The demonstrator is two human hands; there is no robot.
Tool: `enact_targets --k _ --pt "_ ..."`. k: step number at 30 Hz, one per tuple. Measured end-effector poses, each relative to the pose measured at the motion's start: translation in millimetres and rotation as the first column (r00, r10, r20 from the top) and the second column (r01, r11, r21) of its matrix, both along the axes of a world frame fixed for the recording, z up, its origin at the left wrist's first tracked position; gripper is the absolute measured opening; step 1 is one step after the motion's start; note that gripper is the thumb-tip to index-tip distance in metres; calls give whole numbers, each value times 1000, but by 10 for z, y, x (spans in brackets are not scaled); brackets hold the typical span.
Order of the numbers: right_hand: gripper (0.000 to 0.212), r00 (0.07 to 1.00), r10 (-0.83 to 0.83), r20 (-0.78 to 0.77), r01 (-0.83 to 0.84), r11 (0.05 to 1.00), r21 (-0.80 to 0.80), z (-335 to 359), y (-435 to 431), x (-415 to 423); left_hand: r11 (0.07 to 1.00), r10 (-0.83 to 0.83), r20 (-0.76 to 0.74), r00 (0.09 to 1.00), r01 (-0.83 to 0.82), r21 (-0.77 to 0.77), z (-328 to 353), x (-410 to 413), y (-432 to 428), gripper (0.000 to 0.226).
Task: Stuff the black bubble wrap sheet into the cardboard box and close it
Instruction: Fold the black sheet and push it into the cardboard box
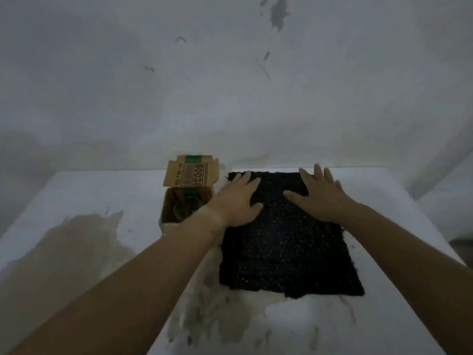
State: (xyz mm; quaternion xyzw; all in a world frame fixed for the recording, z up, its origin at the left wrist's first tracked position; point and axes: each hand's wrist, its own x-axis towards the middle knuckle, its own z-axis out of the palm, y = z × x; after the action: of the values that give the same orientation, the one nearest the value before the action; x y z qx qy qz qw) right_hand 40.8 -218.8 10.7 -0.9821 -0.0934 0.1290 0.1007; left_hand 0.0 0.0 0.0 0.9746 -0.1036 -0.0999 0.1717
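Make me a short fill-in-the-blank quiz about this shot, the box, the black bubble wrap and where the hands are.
1. The cardboard box stands with its lid ____.
2. Both hands, the left hand and the right hand, rest palm down on the ____.
3. The black bubble wrap sheet lies spread ____ on the white table.
4. Seen from the camera, the box stands to the ____ of the sheet.

Missing words: open; bubble wrap sheet; flat; left
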Motion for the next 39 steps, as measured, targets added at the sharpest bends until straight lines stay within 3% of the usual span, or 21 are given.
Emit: enact_targets --k 5,10,14,18,25,29,33,36,37,39 --pt "94 1000 -7 -13 6 997 -71 -734 -130 -151 998 68 -121 990 -68 6 -693 -32 -100 74" --pt "97 990 -63 124 69 996 -48 -1324 -264 -334 976 189 -23 982 -191 -108 -1210 -226 -149 78" --pt "97 970 -180 161 182 983 4 -1500 -375 -556 954 256 49 965 -245 -172 -1411 -526 -166 67" --pt "75 944 -189 269 159 979 130 -1565 -402 -622 971 215 175 961 -191 -145 -1431 -608 -125 58" --pt "18 853 -217 475 45 937 347 -1475 -366 -631 886 348 192 917 -255 -388 -1434 -645 -187 40" --pt "9 817 -285 501 -89 797 598 -1339 -287 -714 783 426 66 902 -331 -526 -1332 -623 -214 51" --pt "8 832 -410 373 -126 514 848 -1087 -186 -870 670 427 -52 903 -354 -652 -1128 -660 -211 66" --pt "14 888 -390 245 -141 276 951 -832 -80 -1004 363 343 -197 919 -323 -874 -869 -739 -113 57" --pt "15 897 -366 246 -165 238 957 -744 -30 -1054 262 318 -192 928 -281 -923 -789 -760 -54 51" --pt "16 896 -333 294 -229 221 948 -591 91 -1129 188 330 -73 941 -141 -972 -570 -822 93 37"
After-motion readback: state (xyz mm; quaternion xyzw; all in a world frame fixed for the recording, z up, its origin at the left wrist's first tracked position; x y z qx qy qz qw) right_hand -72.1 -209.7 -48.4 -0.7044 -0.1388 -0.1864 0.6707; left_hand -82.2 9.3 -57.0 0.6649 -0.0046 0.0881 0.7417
